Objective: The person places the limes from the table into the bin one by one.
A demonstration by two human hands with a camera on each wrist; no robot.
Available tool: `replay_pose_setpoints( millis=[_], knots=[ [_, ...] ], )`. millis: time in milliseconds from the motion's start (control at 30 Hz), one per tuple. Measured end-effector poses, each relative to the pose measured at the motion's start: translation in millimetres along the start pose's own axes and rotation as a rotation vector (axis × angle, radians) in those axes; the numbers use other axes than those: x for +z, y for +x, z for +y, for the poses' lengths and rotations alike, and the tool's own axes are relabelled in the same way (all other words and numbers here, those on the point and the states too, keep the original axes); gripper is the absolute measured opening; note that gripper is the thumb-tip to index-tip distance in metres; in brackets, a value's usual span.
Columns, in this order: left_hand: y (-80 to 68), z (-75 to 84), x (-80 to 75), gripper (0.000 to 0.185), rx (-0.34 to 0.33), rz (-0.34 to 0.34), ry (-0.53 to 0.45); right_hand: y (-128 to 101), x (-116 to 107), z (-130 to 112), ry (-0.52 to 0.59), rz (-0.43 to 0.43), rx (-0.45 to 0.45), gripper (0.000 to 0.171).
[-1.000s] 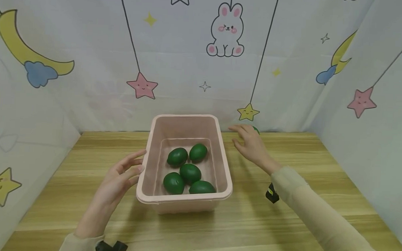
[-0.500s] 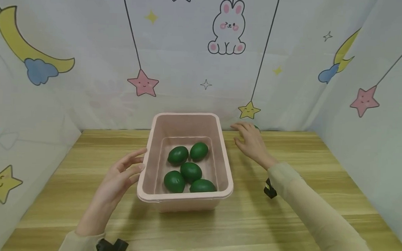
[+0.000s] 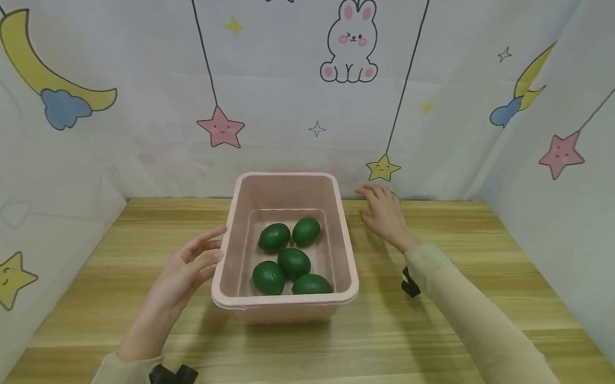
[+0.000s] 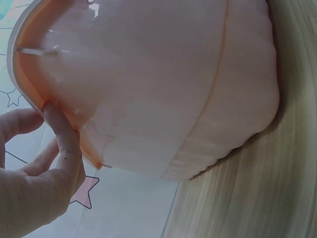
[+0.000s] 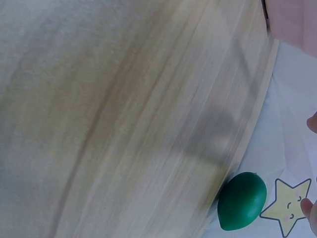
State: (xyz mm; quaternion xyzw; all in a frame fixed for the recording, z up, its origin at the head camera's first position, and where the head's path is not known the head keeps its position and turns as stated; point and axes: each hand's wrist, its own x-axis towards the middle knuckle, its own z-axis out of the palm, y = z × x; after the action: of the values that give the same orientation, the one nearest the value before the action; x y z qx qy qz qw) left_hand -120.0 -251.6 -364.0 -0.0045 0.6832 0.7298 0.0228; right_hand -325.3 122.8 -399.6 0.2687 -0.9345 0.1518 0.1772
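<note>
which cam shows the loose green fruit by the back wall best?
Right wrist: the glossy dark green egg-shaped fruit lies fully visible at the table's edge. In the head view the right hand almost covers it. The left wrist view misses it.

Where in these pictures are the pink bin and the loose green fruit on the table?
pink bin (image 3: 288, 179), head view, far rim.
loose green fruit (image 5: 241, 201), right wrist view, middle of its skin.

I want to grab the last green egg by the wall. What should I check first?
1. Green egg lies free at the table's back edge: ok.
2. Right hand open above it, not gripping: ok.
3. Fingers around the egg: cannot tell.
4. Pink bin upright, open: ok.
5. Left hand steadies the bin's rim: ok.
6. Room in the bin beside five eggs: ok.
</note>
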Motion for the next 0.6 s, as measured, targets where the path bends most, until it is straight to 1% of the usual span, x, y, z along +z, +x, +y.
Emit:
replay_pose_setpoints(
  millis=[367, 600],
  knots=[
    [-0.9, -0.7, 1.0, 0.046, -0.005, 0.006, -0.002, 5, 1, 9, -0.029, -0.072, 0.039, 0.053],
    [-0.6, 1.0, 0.4, 0.05, -0.014, 0.005, 0.003, 7, 7, 20, -0.032, -0.126, 0.094, 0.054]
  ],
)
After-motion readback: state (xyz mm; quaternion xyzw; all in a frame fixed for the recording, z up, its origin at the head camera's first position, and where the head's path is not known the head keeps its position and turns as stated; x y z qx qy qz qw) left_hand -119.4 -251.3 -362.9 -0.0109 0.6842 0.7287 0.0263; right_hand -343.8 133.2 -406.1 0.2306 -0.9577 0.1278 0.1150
